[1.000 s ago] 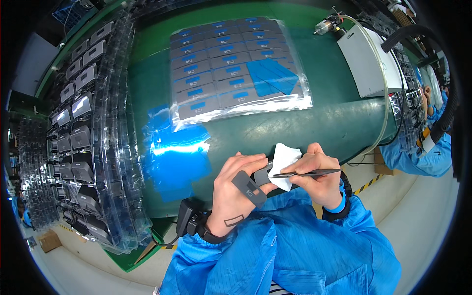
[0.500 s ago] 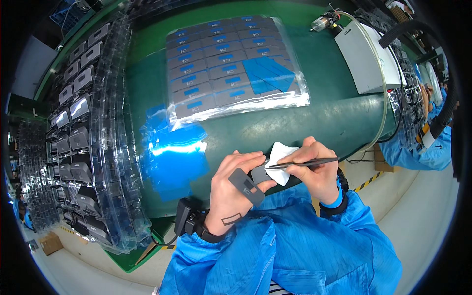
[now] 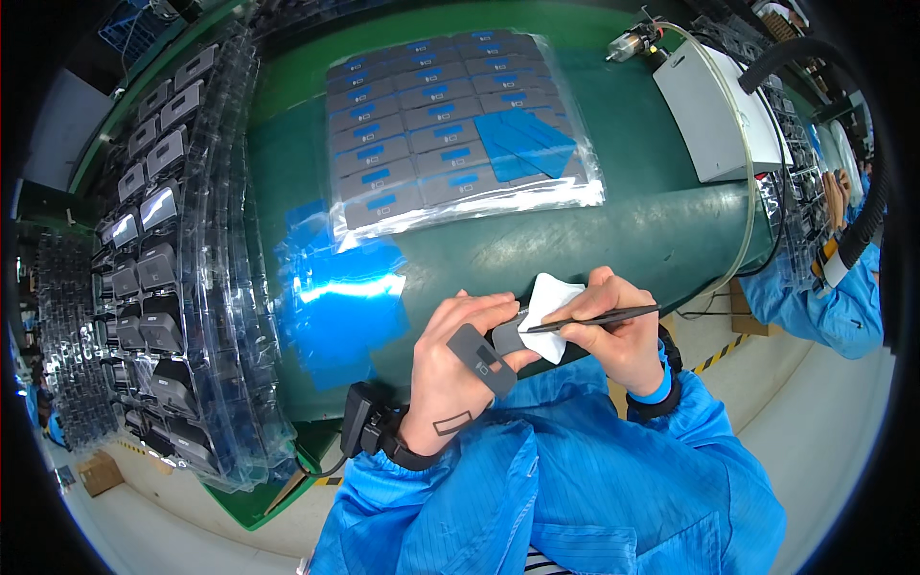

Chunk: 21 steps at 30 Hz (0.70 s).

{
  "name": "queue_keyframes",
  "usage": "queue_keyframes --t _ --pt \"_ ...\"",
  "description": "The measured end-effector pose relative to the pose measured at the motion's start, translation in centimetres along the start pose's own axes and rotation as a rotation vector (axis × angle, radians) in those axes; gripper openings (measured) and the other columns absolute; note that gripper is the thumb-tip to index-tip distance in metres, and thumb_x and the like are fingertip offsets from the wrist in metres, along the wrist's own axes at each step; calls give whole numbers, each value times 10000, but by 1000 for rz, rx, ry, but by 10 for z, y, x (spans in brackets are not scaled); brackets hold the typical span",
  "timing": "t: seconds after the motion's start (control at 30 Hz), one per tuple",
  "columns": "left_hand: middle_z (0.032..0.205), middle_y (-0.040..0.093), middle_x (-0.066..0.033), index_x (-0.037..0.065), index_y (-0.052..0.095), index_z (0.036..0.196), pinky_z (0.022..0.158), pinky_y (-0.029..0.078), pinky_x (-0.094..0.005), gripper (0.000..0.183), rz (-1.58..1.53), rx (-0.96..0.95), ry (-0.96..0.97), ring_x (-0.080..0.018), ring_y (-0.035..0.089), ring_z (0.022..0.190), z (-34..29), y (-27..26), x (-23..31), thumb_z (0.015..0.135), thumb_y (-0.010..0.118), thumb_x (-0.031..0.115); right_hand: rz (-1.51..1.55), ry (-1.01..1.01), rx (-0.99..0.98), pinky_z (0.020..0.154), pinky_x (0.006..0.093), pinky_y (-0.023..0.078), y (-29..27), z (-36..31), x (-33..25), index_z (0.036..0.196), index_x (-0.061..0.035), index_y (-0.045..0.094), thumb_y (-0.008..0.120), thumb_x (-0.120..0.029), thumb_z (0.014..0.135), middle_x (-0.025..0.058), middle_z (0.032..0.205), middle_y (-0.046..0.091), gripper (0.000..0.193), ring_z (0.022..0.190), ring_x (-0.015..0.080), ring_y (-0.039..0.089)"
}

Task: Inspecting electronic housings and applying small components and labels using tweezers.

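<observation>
My left hand (image 3: 458, 369) grips a small dark grey flat part (image 3: 506, 337) over the near edge of the green table (image 3: 613, 240). My right hand (image 3: 621, 331) holds thin black tweezers (image 3: 594, 318) level, tips pointing left toward the part, together with a folded white cloth (image 3: 551, 311) pressed on the part. A grey patch and a black outline mark sit on the back of my left hand, and a black device is strapped at that wrist (image 3: 369, 431). Both sleeves are blue.
A clear sheet of grey-and-blue labelled pieces (image 3: 450, 134) lies at the table's far middle. Loose blue films (image 3: 340, 287) lie left of my hands. Clear trays of dark parts (image 3: 158, 249) stack along the left. A white box (image 3: 719, 105) stands far right; another person in blue (image 3: 834, 278) works there.
Both hands have stayed together over the table's near edge. The white cloth has shifted slightly against the part, and the tweezers stay level in my right hand.
</observation>
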<state>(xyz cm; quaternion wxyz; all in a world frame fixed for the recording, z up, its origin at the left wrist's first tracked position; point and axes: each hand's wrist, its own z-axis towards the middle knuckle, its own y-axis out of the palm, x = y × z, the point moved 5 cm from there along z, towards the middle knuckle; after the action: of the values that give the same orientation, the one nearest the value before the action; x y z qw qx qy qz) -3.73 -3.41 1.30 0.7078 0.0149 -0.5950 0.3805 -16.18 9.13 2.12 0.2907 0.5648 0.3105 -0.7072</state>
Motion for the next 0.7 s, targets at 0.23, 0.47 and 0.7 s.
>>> queue_keyframes --t 0.23,0.47,0.7 --pt "999 665 -123 32 639 944 897 456 -433 471 10 3 0 -290 626 939 0 2 -1 572 842 237 -21 13 -4 614 248 455 1 1 1 802 0 614 707 -5 730 89 826 649 118 695 113 568" --pt "1017 651 -121 25 649 974 925 439 -438 463 -7 -20 -22 -296 602 959 -1 1 0 590 833 207 -63 -25 -128 656 264 440 -1 2 -3 774 -10 599 706 2 723 111 827 685 119 685 122 536" --pt "1012 652 -126 23 647 967 924 440 -439 463 -25 -6 -8 -301 605 953 -1 0 -1 582 836 198 146 -19 -12 682 272 437 -23 3 -7 802 -27 509 688 33 717 143 821 687 207 711 116 530"
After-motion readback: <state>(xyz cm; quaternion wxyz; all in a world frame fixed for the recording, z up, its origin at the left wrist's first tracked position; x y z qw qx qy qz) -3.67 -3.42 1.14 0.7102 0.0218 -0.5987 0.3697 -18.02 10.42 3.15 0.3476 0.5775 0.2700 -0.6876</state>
